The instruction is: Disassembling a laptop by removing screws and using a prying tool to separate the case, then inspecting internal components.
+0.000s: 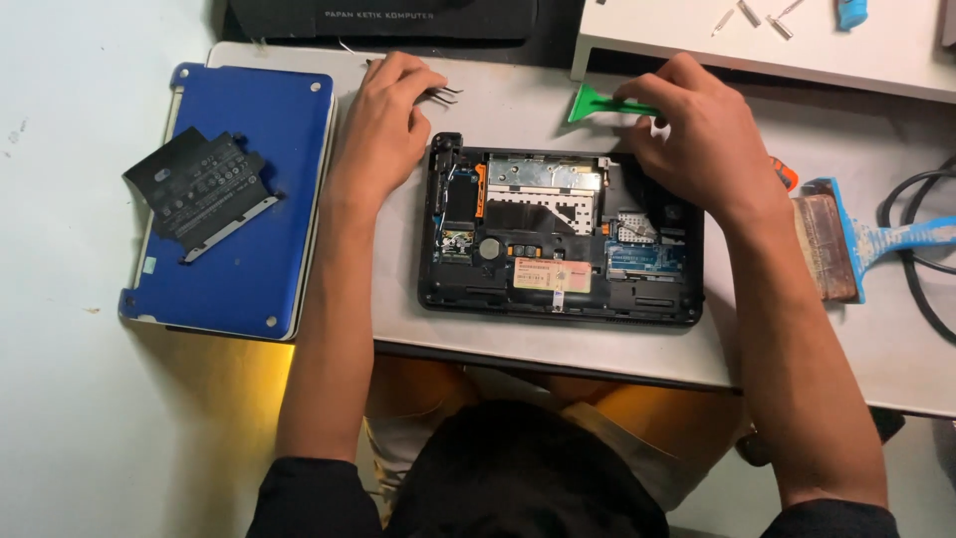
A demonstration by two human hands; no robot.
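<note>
Pry tool, green, long axis crosswise, pinched in right hand just beyond opened laptop base; left hand clasps tweezers.

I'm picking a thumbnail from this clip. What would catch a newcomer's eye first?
The opened black laptop base in the middle of the grey table, its boards and parts bare, draws the eye first. Next comes the bright blue laptop cover at the table's left end, with a dark flat panel lying on it. Above the base, the right hand grips a green pry tool, while the left hand holds dark tweezers.
</note>
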